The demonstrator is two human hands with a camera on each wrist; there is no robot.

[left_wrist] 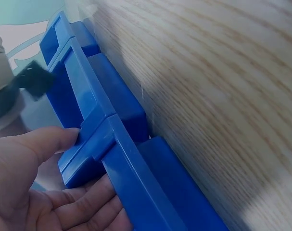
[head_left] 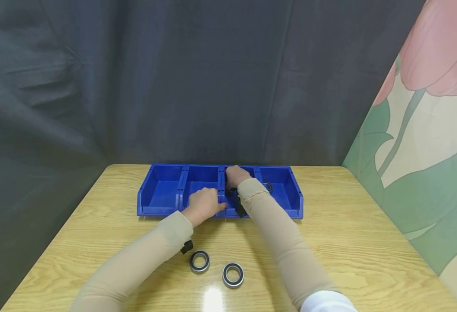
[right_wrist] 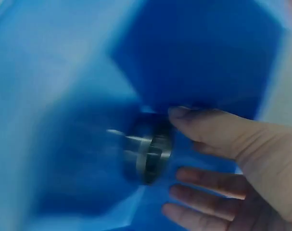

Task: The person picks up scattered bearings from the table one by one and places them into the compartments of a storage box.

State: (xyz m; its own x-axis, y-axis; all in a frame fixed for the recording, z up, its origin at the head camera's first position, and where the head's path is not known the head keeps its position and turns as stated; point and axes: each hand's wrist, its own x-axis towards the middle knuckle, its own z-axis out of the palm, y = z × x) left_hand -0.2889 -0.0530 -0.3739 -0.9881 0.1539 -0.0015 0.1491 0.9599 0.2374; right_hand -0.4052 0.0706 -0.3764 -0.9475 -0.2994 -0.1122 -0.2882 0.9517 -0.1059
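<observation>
My left hand (head_left: 204, 204) grips a row of joined blue bins (head_left: 160, 211) at the front, where the second and third bins from the left meet. In the left wrist view its thumb and fingers lie on either side of the bin wall (left_wrist: 136, 178). Inside the third bin is my right hand (head_left: 237, 175). The right wrist view shows its fingers (right_wrist: 203, 197) fairly straight, with the thumb tip close to a blurred metal bearing (right_wrist: 148, 154) tilted on edge. Whether the thumb touches it, I cannot tell.
Two bearings lie flat on the wooden table, one ring (head_left: 199, 261) left of the other ring (head_left: 233, 275). Another bearing (head_left: 267, 186) sits in the rightmost bin. A dark curtain (head_left: 197, 86) hangs behind the table, and a flower-painted wall (head_left: 427, 173) stands at the right.
</observation>
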